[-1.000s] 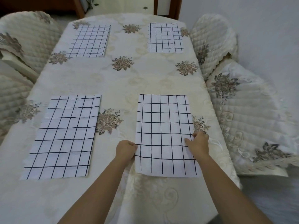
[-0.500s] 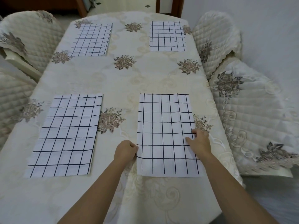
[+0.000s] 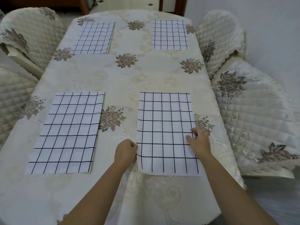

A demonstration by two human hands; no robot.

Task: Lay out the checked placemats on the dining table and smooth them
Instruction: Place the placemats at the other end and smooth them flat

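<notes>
With fingers of the left hand curled tight, pinching the left edge of the near right placemat. With fingers of the right hand bent over the opposite edge, gripping there, tips down on the checked cloth. Held between both hands roughly a third up from its near end, flat on the desk, right of centre, close to the near rim. Off to the left, well apart: near left placemat, flat, slightly skewed. At the far end: far left placemat and far right placemat, both flat. Under all four: a cream tablecloth with brown flower motifs. Around the desk, left and right: quilted chair covers.
</notes>
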